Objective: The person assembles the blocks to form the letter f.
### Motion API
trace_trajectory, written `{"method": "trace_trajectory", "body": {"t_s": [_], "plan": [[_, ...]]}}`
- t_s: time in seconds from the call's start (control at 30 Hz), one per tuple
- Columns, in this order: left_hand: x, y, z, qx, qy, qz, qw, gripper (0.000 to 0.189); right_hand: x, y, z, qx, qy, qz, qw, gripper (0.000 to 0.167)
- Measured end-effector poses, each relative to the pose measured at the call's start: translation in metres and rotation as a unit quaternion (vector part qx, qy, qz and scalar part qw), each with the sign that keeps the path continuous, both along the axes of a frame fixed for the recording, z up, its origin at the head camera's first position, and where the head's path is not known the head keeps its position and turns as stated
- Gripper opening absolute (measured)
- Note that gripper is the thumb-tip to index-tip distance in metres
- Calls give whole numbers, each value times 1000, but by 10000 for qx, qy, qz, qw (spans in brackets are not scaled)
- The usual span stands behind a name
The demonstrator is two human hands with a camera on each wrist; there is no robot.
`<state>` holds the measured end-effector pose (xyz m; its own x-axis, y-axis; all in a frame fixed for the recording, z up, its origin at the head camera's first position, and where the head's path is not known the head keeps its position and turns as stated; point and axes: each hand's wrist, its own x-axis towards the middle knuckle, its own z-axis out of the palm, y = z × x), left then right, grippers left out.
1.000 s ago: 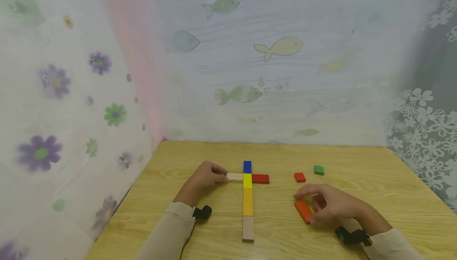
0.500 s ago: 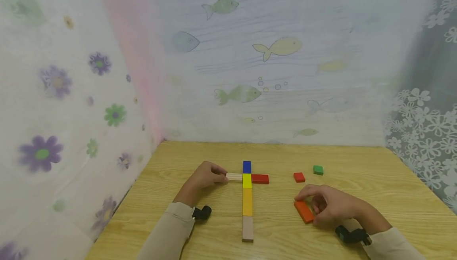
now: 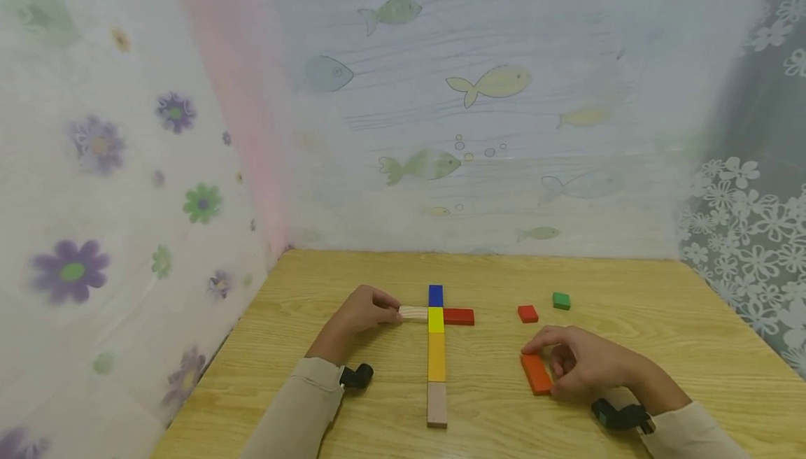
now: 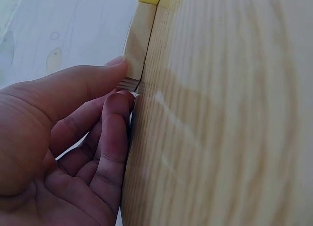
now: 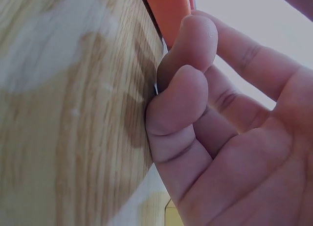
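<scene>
My left hand (image 3: 364,309) pinches the outer end of a plain wood block (image 3: 413,313). The thumb on that block (image 4: 139,42) shows in the left wrist view. This block meets a yellow block (image 3: 436,320), which has a blue block (image 3: 436,296) above it and a red block (image 3: 459,317) to its right. Below the yellow block, an amber block (image 3: 436,357) and a greyish-tan block (image 3: 437,404) continue the line. My right hand (image 3: 582,361) holds an orange block (image 3: 536,373) between index finger and thumb at its two ends, flat on the table and slightly slanted.
A small red square block (image 3: 527,314) and a green block (image 3: 562,301) lie apart on the right of the wooden table (image 3: 352,417). A fish-patterned curtain (image 3: 491,186) hangs behind the table, and a flowered one (image 3: 138,235) stands at the left.
My right index finger has come down onto the far end of the orange block, which has turned slightly straighter. The left hand and the joined blocks have stayed in place.
</scene>
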<state>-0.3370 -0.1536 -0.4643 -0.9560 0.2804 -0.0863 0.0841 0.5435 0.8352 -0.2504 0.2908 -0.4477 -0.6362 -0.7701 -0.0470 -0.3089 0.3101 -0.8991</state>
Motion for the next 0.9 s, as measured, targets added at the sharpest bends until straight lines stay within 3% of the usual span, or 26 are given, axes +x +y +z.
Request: {"method": "trace_trajectory", "body": {"t_s": [0.33, 0.67, 0.9], "plan": [[1, 0, 0, -15, 31, -9, 10000, 25, 1, -2, 1, 240, 341, -217, 9989, 51], [0, 0, 1, -13, -3, -67, 10000, 25, 3, -5, 5, 435, 492, -703, 9954, 51], [1, -1, 0, -68, -37, -37, 10000, 24, -4, -11, 13, 438, 973, -996, 9893, 54]]}}
